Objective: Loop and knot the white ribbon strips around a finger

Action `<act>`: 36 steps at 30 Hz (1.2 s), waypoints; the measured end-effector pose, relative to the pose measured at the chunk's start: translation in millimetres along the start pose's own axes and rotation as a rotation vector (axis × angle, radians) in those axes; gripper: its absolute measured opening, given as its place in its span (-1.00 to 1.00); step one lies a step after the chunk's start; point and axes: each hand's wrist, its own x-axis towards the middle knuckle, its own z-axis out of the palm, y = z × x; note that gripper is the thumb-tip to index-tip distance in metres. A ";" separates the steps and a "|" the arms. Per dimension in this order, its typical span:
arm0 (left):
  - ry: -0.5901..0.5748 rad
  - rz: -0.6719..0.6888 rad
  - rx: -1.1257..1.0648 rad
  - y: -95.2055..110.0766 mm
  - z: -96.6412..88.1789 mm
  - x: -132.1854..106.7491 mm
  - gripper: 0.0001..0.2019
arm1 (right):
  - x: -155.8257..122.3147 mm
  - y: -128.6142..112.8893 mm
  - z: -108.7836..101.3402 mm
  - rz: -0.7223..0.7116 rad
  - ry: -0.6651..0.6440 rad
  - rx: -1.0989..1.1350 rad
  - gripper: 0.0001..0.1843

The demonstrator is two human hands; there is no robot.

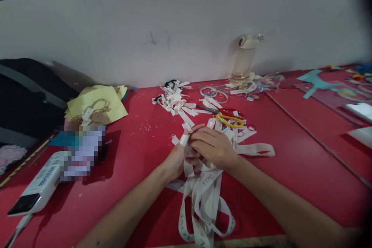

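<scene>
Both my hands meet at the middle of the red table [139, 151]. My left hand [178, 158] pinches a white printed ribbon [203, 193], with a turn of it wrapped round a raised finger. My right hand [213, 145] lies over it, fingers curled onto the same ribbon. Long loops of the ribbon trail toward me and hang over the table's front edge. Just beyond my hands lie scissors [226, 117] with red and yellow handles.
A heap of small white ribbon bows [174, 100] sits behind the scissors. A clear bottle [242, 60] stands at the wall among plastic rings. Yellow paper [95, 104] and a white device [37, 190] lie left. A phone [360, 110] and teal cutouts lie right.
</scene>
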 end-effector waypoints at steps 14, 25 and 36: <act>-0.039 0.024 -0.007 5.4 -0.6 -1.9 -0.53 | -0.9 0.1 -2.3 -0.071 -0.066 -0.115 -0.79; -0.037 -0.012 -0.002 0.8 -4.2 -1.8 -0.57 | -2.2 -1.3 3.7 -0.061 0.031 -0.087 -0.87; 0.038 -0.031 0.063 0.0 -0.2 0.0 -0.43 | 5.6 -2.9 2.4 0.005 -0.018 0.002 -0.86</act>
